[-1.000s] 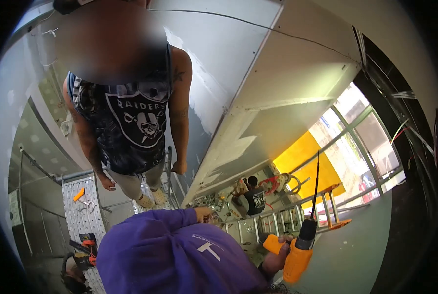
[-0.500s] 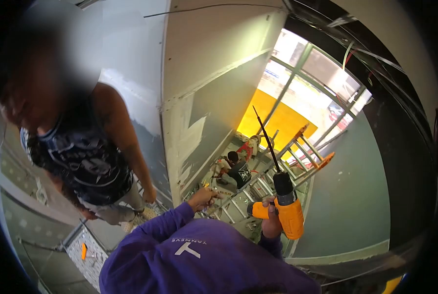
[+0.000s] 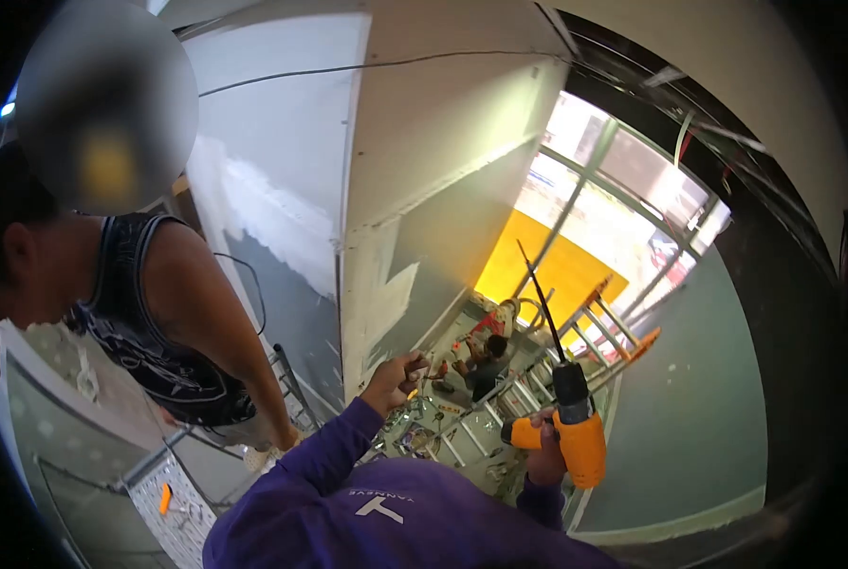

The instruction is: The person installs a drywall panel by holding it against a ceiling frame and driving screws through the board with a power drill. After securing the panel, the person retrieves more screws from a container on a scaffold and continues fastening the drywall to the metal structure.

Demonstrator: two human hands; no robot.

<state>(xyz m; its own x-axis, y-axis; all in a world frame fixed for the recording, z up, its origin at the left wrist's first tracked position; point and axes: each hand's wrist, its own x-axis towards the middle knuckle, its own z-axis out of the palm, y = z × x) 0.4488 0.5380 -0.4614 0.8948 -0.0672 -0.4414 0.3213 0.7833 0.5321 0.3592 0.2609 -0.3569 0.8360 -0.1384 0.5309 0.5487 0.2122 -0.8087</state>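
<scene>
An orange and black cordless drill [image 3: 580, 441] with a long dark bit points up and slightly left. Wrapped round its handle is my right hand [image 3: 545, 455]. My left hand [image 3: 394, 381] is raised in front of the purple sleeve, its fingers bent together; something small and yellowish shows at its fingertips, too small to name. The drill bit touches nothing.
A co-worker in a dark sleeveless top [image 3: 173, 322] leans at the left, beside a perforated platform [image 3: 173, 503] bearing an orange-handled tool [image 3: 165, 498]. Another person [image 3: 488, 368] crouches below near ladders [image 3: 623, 341]. A cable [image 3: 377, 64] crosses the wall.
The co-worker at the left has turned and leaned leftward. My left hand is slightly higher in view; the drill in my right hand appears further right and lower. The view has shifted.
</scene>
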